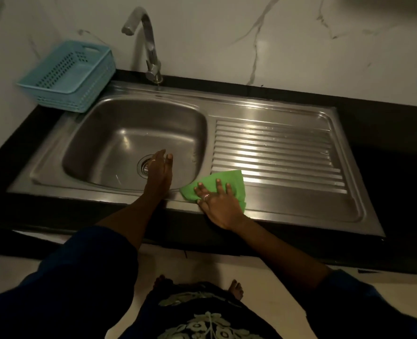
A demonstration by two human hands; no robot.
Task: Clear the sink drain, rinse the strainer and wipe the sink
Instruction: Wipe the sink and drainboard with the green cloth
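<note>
The steel sink (119, 113) has a deep basin on the left with a round drain strainer (144, 166) at its bottom. My left hand (159, 170) reaches into the basin with straight fingers, just right of the strainer and partly covering it. A green cloth (229, 181) lies on the sink's front rim at the near corner of the ribbed drainboard (276, 152). My right hand (216, 200) presses flat on the cloth with spread fingers.
A curved steel tap (146, 42) stands behind the basin and no water runs from it. A light blue plastic basket (68, 77) sits on the black counter (383, 133) at the back left. A marble wall rises behind.
</note>
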